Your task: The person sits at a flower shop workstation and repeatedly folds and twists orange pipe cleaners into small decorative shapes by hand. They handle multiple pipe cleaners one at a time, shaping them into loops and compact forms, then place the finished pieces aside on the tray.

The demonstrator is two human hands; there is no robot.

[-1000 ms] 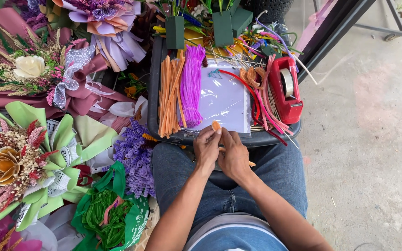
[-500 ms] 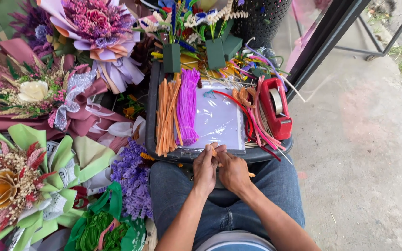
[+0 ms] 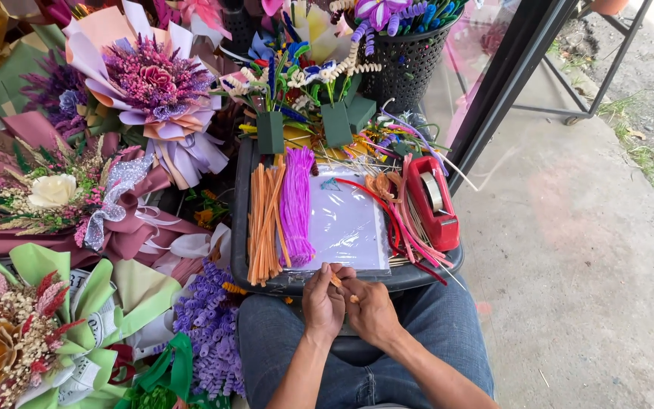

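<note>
- Orange bit of pipe cleaner pinched between both hands, just at the near rim of the black tray, over the lap so it's close for fine finger work.
- Left hand curled shut, fingertips gripping the orange piece.
- Right hand also closed round it, thumb and fingers touching the left; another small orange end shows at its fingers.
- On the tray: orange pipe cleaners bundled at its left side, purple pipe cleaners beside them, clear plastic sheets in the middle, red tape dispenser at its right edge; stock laid within reach.
- Green foam blocks at the tray's far end hold finished stems upright.
- Wrapped bouquets crowd left of the tray.
- Black basket beyond the tray.
</note>
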